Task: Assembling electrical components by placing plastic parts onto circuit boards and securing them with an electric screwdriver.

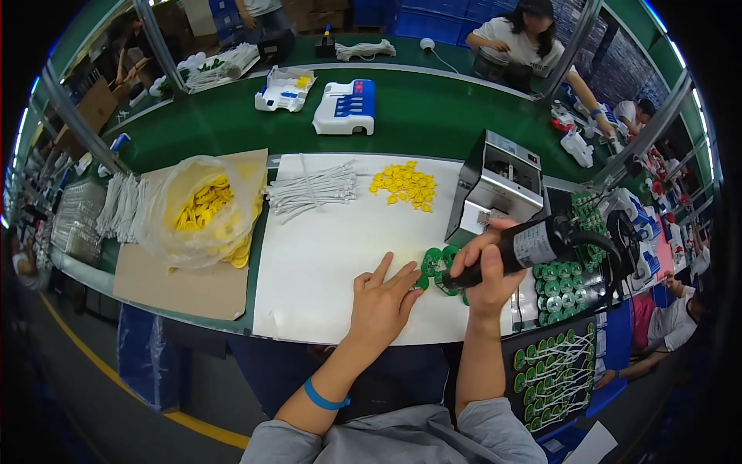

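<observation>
— What are the two hands doing?

— The right hand (487,271) is closed around a black electric screwdriver (525,247), held at a slant with its tip down on a green circuit board (437,267). The left hand (382,298) lies flat and open, fingers spread, with its fingertips (413,272) pressing the near left edge of that same board.

— Where does the board sit?

— On the white sheet (332,255) that covers the middle of the table (433,116), near the sheet's right edge and just below a grey metal machine (498,185).

— What else lies on the sheet?

— A loose pile of small yellow plastic parts (403,185) near the far edge, and beside it, to the left, a bundle of white cables (313,189).

— And to the sides?

— On the left, a clear bag of yellow parts (202,213) rests on brown cardboard (185,286). On the right, more green round boards (560,282) lie stacked close to the screwdriver, and a black tray (553,371) below them holds boards with white wires attached.

— Anything farther back?

— Two white and blue plastic housings (346,107) sit on the green belt, and another person (522,39) is at work across it.
</observation>
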`<state>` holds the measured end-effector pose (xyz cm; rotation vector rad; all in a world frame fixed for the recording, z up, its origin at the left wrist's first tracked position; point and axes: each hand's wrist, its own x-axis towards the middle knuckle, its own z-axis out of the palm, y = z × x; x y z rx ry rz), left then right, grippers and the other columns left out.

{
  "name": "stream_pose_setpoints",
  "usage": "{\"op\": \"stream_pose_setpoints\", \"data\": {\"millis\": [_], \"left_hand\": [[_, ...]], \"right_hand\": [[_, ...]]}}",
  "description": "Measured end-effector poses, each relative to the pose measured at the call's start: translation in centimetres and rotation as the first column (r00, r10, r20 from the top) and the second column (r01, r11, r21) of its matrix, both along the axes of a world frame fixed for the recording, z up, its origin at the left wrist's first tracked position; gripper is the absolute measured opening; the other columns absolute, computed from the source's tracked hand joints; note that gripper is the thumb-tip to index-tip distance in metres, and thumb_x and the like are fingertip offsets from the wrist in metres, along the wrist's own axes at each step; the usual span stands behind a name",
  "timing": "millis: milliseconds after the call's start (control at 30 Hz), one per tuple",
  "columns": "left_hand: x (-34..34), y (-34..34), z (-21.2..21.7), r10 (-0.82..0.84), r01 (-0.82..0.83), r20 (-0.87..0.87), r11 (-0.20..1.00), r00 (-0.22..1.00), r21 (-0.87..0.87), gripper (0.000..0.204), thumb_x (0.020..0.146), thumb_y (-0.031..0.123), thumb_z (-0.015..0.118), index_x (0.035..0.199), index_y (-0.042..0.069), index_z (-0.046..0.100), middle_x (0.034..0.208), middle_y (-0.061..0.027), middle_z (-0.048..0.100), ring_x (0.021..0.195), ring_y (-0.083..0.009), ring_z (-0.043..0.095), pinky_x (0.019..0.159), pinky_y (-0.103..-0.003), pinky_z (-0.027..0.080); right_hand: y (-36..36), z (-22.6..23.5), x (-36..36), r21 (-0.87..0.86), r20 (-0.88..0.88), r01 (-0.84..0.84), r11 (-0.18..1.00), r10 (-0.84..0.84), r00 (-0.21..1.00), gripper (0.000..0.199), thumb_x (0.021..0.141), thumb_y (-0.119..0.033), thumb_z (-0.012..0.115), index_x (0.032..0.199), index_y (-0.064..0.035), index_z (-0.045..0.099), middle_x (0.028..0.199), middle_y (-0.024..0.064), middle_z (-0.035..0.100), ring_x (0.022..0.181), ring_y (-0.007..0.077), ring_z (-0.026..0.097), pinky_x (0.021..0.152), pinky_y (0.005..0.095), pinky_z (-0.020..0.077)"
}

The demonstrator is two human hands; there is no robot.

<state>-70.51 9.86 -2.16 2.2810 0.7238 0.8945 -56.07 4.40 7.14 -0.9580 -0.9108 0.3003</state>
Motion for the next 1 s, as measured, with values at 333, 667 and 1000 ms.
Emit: {"op": "stream_pose_setpoints", "data": {"millis": [333,667,1000], "left_hand": [[-0.7,1.2,-1.5,0.011,-0.012,0.002,1.000,1.000,0.013,0.029,0.093,0.024,0.076,0.120,0.014,0.077,0.133,-0.0037,0.072,0.137,-0.0334,0.057,0.098,-0.044,0.039],[-1.8,2.0,-3.0,0.001,-0.001,0.003,0.999,1.000,0.052,0.035,0.093,0.025,0.076,0.126,0.015,0.073,0.140,-0.0049,0.068,0.137,-0.0346,0.056,0.100,-0.047,0.038],[-4.0,3.1,-3.6,-0.075,0.077,0.152,0.997,0.985,-0.008,0.039,0.088,0.018,0.081,0.125,0.011,0.072,0.160,-0.0217,0.045,0.136,-0.0349,0.056,0.104,-0.044,0.042]], "right_hand": [[2.0,-3.6,-1.0,-0.024,0.005,0.040,0.999,-0.040,0.999,0.045,0.096,-0.011,0.066,0.130,0.0079,0.045,0.074,0.0069,0.060,0.059,0.0159,0.062,0.063,0.0300,0.0530],[2.7,-5.1,-1.3,0.058,-0.074,-0.062,0.996,0.066,0.995,0.053,0.099,-0.029,0.068,0.134,0.0016,0.044,0.074,0.0095,0.057,0.053,0.0194,0.057,0.053,0.0330,0.0519],[3.2,-7.0,-2.6,0.117,-0.035,-0.164,0.980,0.169,0.985,0.061,0.106,-0.053,0.055,0.140,-0.0043,0.041,0.075,0.0067,0.051,0.051,0.0162,0.052,0.048,0.0284,0.0469]]}}
